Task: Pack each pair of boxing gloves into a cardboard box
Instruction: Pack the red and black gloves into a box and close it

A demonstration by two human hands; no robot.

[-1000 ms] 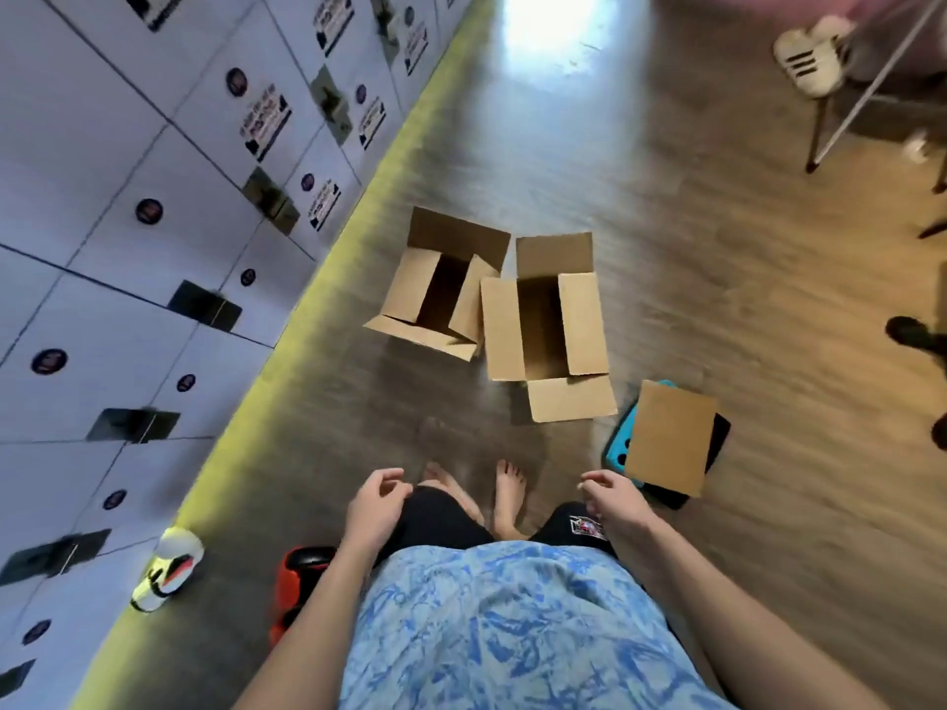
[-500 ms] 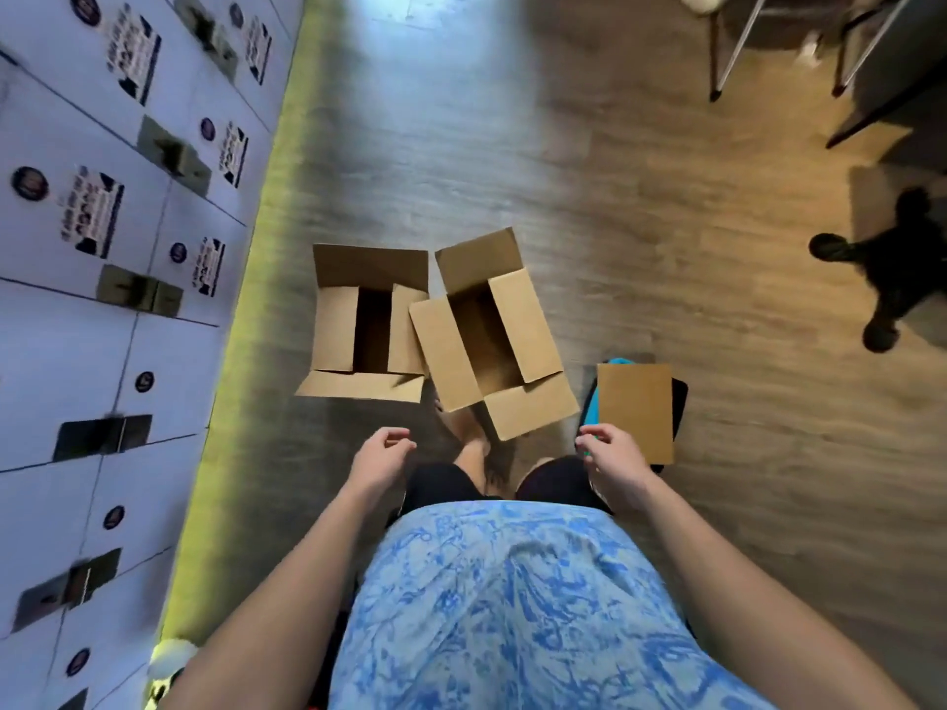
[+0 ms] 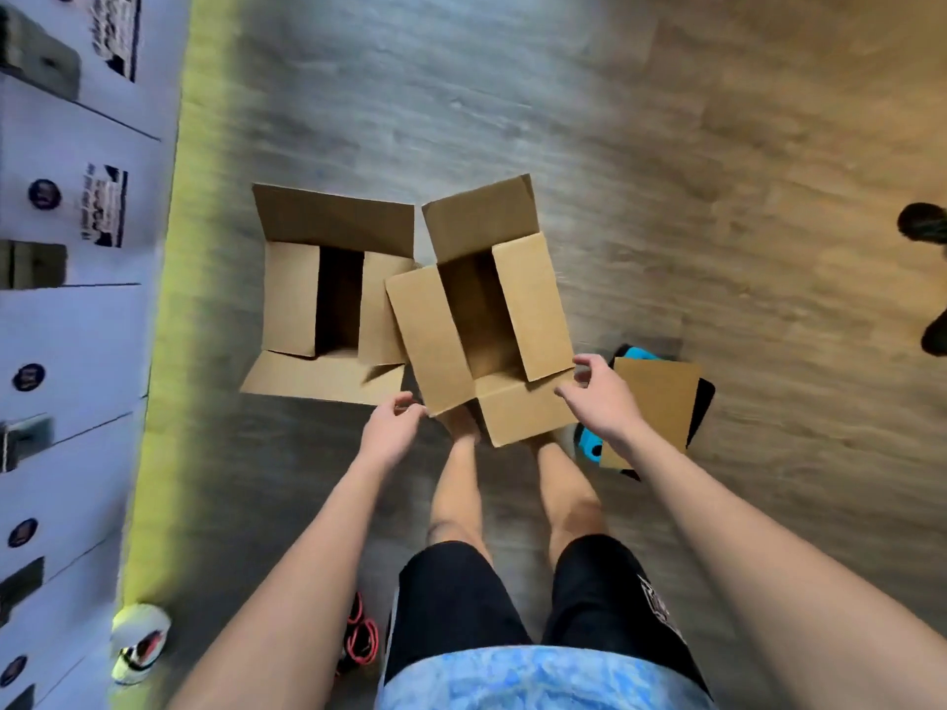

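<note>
Two open cardboard boxes stand side by side on the wood floor, flaps spread: the left box (image 3: 333, 299) and the right box (image 3: 481, 320), which is turned at an angle. Both look empty inside. My left hand (image 3: 389, 427) reaches to the near left corner of the right box with loosely curled fingers and holds nothing. My right hand (image 3: 597, 394) hovers at the box's near right flap, fingers relaxed. A blue and black boxing glove (image 3: 589, 445) lies on the floor under a flat cardboard piece (image 3: 653, 409). A red and black glove (image 3: 361, 635) shows behind my left leg.
White lockers (image 3: 77, 299) with a yellow lit base strip run along the left. A white shoe (image 3: 138, 643) lies by the lockers at the lower left. Dark chair feet (image 3: 922, 222) stand at the right edge. My bare feet are just below the right box.
I have stepped up and bent toward the boxes. Both hands have left my thighs and reached forward to the near flaps of the right box.
</note>
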